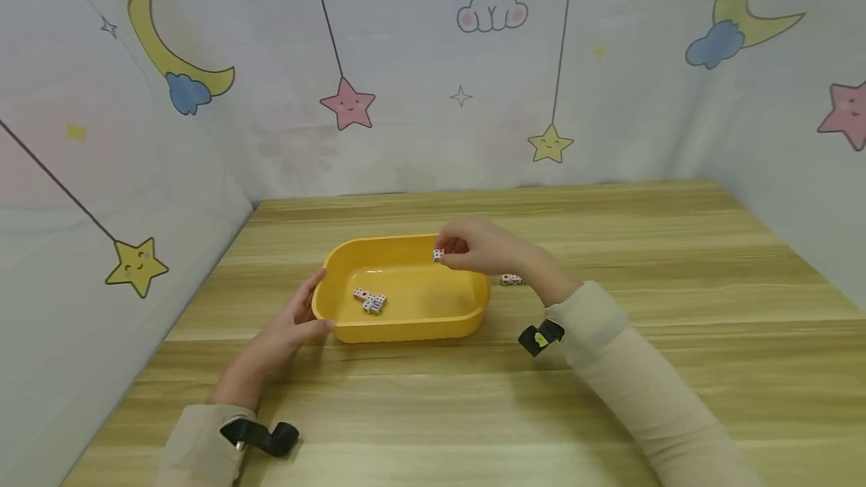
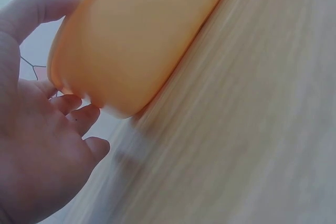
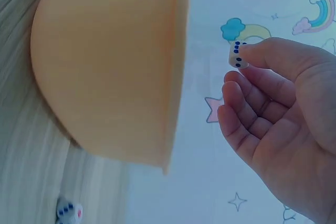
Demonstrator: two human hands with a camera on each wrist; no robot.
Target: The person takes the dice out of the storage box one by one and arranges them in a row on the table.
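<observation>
A yellow plastic tub (image 1: 406,332) stands on the wooden table. My left hand (image 1: 292,328) holds its left end, the thumb at the rim and the other fingers along the outer wall. Between thumb and fingertip, my right hand (image 1: 476,246) pinches a white die (image 3: 237,56) with blue pips, up above the tub's right part. Inside the tub, towards the left, several white dice (image 1: 374,304) lie in a small cluster. More dice (image 1: 512,279) lie on the table just past the tub's right end, partly hidden by my right wrist.
The wooden tabletop (image 1: 433,412) reaches back to a pale cloth backdrop (image 1: 419,36) printed with moons, stars and a bear. Cloth also hangs along both sides. Each wrist wears a black camera mount (image 1: 260,436).
</observation>
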